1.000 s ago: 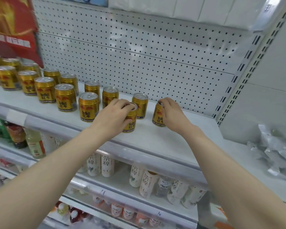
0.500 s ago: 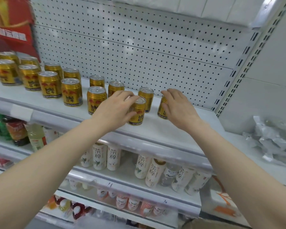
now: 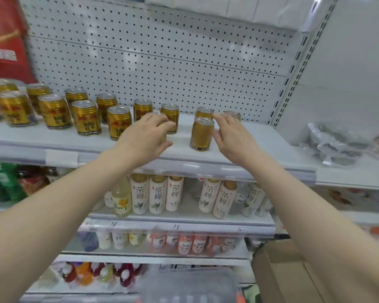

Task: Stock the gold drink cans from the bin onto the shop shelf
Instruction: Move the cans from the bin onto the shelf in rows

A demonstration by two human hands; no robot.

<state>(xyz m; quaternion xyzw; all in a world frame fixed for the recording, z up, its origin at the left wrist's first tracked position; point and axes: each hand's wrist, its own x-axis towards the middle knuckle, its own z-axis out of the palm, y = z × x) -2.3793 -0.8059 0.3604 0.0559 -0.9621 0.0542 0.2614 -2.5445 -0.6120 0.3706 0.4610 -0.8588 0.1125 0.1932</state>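
Both hands reach among upright gold cans on the shelf.

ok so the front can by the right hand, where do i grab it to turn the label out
Grip the front can around its smooth side wall, coming from the shelf's open front. It stands upright and apart from the others, so fingers fit around it.

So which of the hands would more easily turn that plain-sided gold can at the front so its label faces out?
The right hand, probably. Its open fingers sit right beside the front gold can, whose label faces away. The left hand covers a different can further left.
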